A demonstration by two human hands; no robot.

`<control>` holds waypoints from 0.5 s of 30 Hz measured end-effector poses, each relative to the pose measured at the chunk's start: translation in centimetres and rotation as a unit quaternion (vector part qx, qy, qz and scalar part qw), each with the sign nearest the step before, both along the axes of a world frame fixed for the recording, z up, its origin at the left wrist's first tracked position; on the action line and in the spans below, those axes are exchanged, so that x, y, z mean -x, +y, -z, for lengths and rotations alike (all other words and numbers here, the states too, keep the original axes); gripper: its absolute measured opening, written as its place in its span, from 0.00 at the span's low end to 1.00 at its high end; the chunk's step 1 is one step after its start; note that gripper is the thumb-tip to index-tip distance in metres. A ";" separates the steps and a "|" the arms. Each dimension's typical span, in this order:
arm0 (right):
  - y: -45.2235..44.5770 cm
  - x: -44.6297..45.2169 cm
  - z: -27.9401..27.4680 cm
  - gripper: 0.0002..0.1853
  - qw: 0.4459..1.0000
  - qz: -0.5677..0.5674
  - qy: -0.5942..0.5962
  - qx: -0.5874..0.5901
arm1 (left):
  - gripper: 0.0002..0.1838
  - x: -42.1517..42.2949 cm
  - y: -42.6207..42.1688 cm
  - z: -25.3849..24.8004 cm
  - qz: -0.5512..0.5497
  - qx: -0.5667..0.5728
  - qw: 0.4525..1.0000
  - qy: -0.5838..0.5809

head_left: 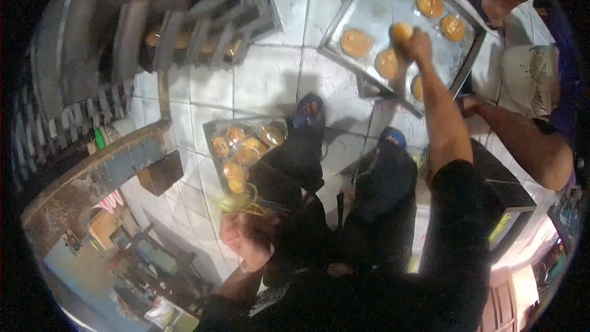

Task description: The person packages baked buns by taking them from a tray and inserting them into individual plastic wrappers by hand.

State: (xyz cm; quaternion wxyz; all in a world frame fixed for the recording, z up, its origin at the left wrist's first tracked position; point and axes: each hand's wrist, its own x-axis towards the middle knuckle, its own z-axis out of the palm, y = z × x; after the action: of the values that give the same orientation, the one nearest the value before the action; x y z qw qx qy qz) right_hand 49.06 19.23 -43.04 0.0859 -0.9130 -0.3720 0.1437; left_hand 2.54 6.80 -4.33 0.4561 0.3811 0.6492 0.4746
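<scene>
Right hand [418, 47] grips 1 bun [401, 29] over tray [364, 13]; left hand [247, 237] too blurred to tell

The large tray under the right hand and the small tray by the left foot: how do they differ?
The large tray is bigger than the small tray. Buns lie spaced apart on the large tray but crowd together on the small tray. Both carry round, golden-brown buns.
</scene>
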 end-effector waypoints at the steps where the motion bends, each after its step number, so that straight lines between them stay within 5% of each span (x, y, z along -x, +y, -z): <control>1: -1.6 -1.1 5.8 0.41 0.981 -0.102 -0.032 -0.160 | 0.13 -0.1 0.2 -0.2 0.039 0.011 0.999 0.012; 2: -2.1 -0.3 4.2 0.38 0.973 -0.045 0.155 -0.162 | 0.14 -0.3 0.4 -0.5 0.077 0.020 0.997 0.024; 4: -3.2 1.4 0.1 0.32 0.971 0.006 0.173 -0.165 | 0.16 -1.5 1.0 -2.2 0.113 -0.004 0.993 0.035; 5: -4.0 2.5 -5.4 0.28 0.933 0.049 0.297 -0.198 | 0.17 -1.6 0.9 -2.7 0.116 0.032 0.993 0.002; 6: -4.7 3.3 -6.8 0.25 0.885 0.058 0.358 -0.293 | 0.17 -1.6 0.6 -3.0 0.121 0.067 0.990 -0.033; 7: -6.3 5.8 -16.2 0.28 0.822 0.101 0.467 -0.310 | 0.15 -1.3 0.6 -2.8 0.129 0.043 0.986 -0.094; 8: -7.7 6.3 -15.4 0.33 0.807 0.156 0.455 -0.343 | 0.15 -0.7 0.5 -2.9 0.135 0.022 0.984 -0.114; 9: -9.6 7.6 -19.8 0.36 0.734 0.143 0.553 -0.366 | 0.18 0.1 0.3 -2.9 0.160 0.062 0.982 -0.084; 10: -11.4 9.3 -25.1 0.32 0.596 0.140 0.673 -0.414 | 0.20 0.4 -0.2 -2.7 0.186 0.102 0.976 -0.050; 11: -13.2 9.8 -27.6 0.29 0.519 0.110 0.737 -0.419 | 0.19 0.7 -0.5 -1.2 0.164 0.056 0.984 -0.037; 12: -14.6 10.4 -28.9 0.27 0.493 0.100 0.758 -0.416 | 0.17 1.0 -0.9 0.4 0.142 0.011 0.990 -0.020; 13: -15.8 11.6 -32.4 0.27 0.513 0.081 0.752 -0.406 | 0.16 3.0 0.2 3.4 0.268 -0.106 0.946 0.147; 14: -17.0 13.7 -37.1 0.28 0.533 0.061 0.747 -0.393 | 0.13 2.1 0.4 1.8 0.239 0.006 0.966 -0.096; 15: -18.4 15.9 -41.4 0.28 0.539 0.044 0.747 -0.387 | 0.10 1.2 0.5 0.1 0.136 0.116 0.931 -0.319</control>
State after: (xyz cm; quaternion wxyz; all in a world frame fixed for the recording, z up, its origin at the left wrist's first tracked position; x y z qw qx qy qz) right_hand 33.16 0.86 -1.68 0.6839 -0.3680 -0.1521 0.6113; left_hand 1.30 7.32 -4.45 0.7404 0.2389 0.4618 0.4259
